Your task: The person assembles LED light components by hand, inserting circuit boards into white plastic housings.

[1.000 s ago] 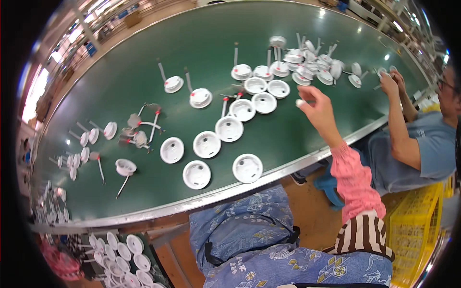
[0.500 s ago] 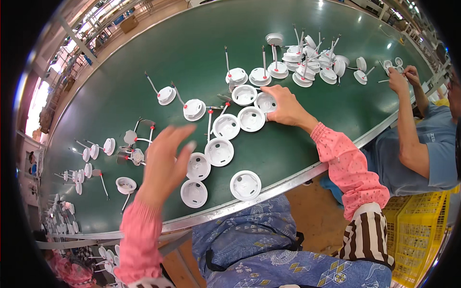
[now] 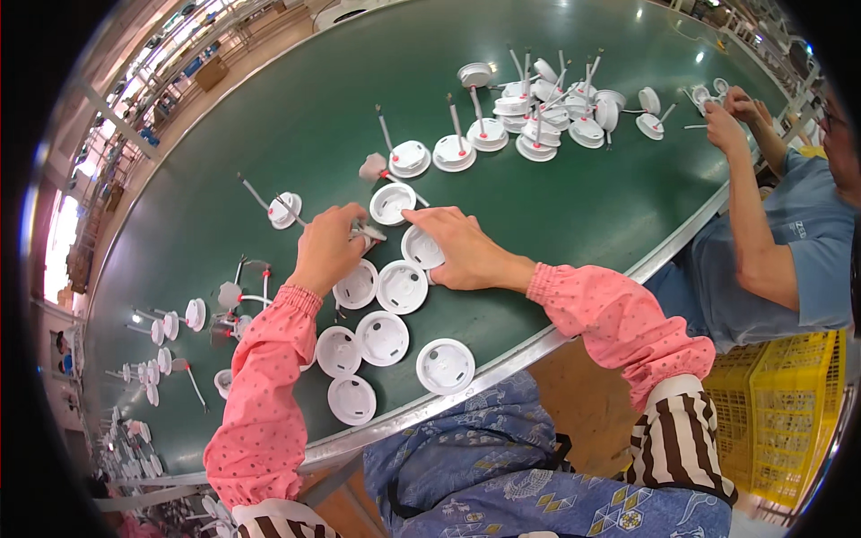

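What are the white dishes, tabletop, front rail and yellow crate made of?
Dishes: likely moulded plastic, semi-gloss; thin rims, clean-cut slots, soft highlights.
Tabletop: smooth green sheet, perhaps rubber or PVC; satin, with blurred lamp reflections.
Rail: probably bare metal, maybe aluminium; silvery-grey sheen.
Crate: seemingly plastic; uniform yellow, regular lattice walls.

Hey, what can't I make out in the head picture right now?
All in the head view:
White piece at the left hand: fingers cover most of it.
White cup by the right hand: that hand hides its right edge.
Whatever the co-worker's hands hold: too small.
Yellow crate: its right side is cut off by the dark rim.
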`<state>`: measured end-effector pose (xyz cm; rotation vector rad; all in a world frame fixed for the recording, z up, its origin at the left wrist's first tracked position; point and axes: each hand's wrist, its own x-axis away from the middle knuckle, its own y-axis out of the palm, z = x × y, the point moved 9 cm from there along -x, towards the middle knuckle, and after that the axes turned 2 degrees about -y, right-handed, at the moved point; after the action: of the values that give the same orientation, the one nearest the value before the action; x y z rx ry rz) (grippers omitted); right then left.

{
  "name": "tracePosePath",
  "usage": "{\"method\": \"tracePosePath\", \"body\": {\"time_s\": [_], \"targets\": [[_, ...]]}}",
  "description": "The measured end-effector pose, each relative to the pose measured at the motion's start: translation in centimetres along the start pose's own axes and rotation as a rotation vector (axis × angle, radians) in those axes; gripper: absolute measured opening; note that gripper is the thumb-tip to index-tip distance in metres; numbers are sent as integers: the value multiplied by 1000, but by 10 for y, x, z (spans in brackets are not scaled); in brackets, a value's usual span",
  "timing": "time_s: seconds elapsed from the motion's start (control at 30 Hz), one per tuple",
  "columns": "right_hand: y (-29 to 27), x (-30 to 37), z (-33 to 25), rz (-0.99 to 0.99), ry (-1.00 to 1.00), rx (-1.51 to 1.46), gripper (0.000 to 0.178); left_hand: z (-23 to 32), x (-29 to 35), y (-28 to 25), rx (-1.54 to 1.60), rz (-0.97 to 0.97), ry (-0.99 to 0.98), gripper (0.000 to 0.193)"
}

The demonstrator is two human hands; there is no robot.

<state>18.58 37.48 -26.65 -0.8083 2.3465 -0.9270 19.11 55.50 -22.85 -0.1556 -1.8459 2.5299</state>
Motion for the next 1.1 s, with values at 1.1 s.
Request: {"method": "tracePosePath", "body": {"time_s": [1.1], "targets": [[-84,-139,-149,609,-612,661,29,-359,431,-178,-345,423,-613,20]]}}
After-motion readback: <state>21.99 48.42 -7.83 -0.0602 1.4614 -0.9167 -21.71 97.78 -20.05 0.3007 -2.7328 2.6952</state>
